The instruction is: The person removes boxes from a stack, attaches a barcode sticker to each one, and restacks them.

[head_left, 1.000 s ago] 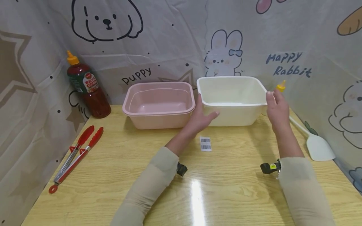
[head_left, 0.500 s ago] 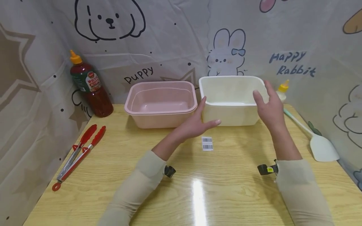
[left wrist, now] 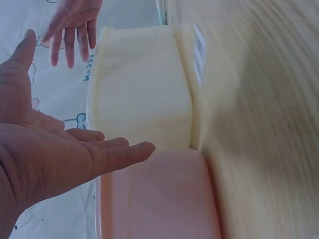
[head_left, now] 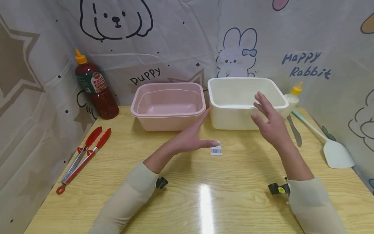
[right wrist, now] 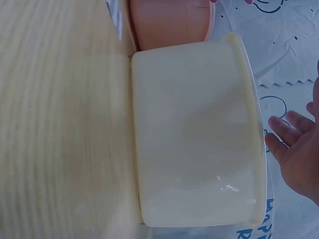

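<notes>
Side by side at the back of the table are a pink plastic basin (head_left: 163, 124) and a white plastic basin (head_left: 232, 119). My left hand (head_left: 187, 139) is held before the gap between them, fingers extended and thumb spread, holding nothing. In the left wrist view its fingers (left wrist: 132, 154) reach across the basins' near sides; whether they touch is unclear. My right hand (head_left: 271, 127) hovers in front of the white basin's right part, fingers loosely spread and nothing in them. The right wrist view shows that hand (right wrist: 301, 159) beside the white basin's rim, apart from it.
A red sauce bottle (head_left: 94, 86) and red-handled tongs (head_left: 84, 157) are at the left. To the right are a small yellow-capped bottle (head_left: 293, 97), a grey blade-shaped utensil (head_left: 294, 131) and a pale turner (head_left: 337, 154). A barcode label (head_left: 216, 151) lies in front of the basins.
Both hands have come away from the white basin: the left moved down and left, the right let go of the rim and moved left and down. The grey utensil has come into sight.
</notes>
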Available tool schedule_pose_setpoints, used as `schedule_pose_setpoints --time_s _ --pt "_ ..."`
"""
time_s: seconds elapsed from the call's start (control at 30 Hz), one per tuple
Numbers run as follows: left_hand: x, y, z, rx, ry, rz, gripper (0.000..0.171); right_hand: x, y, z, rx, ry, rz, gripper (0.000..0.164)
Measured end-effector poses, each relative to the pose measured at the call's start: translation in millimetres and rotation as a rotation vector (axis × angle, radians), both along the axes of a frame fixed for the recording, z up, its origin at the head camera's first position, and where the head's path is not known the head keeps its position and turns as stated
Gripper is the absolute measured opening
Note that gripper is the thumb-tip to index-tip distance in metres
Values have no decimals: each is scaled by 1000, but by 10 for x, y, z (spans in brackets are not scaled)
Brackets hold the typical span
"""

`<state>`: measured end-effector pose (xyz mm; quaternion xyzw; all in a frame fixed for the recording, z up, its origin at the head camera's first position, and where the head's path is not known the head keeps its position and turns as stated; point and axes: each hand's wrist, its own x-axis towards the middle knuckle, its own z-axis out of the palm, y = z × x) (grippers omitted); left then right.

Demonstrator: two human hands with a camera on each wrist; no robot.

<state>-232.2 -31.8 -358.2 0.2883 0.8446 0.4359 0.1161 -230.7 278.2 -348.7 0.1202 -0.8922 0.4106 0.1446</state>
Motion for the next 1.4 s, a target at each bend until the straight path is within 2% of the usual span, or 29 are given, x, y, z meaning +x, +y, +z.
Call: schedule_pose_setpoints --time_s 0.17,0.43,0.67,0.9,1.1,1.27,1.4 --pt "40 -95 -79 -31 -5 14 119 50 -57 -112 56 25 97 73" --pt "98 -272 -189 -63 -34 42 114 111 -162 -245 102 40 151 68" --pt "115 -380 -253 -82 -71 64 109 110 -217 -364 185 -43 239 68" --pt "87 -427 -290 -125 -75 89 106 65 -301 -412 300 -214 362 77" --pt "38 -466 -315 -177 -81 94 105 -32 -378 -481 358 -232 411 84" --pt "2 -496 -349 -197 -90 82 105 -103 -449 -540 435 -290 466 92" --pt "-3 -515 -373 -219 -108 87 105 -136 -518 -597 523 -294 487 88"
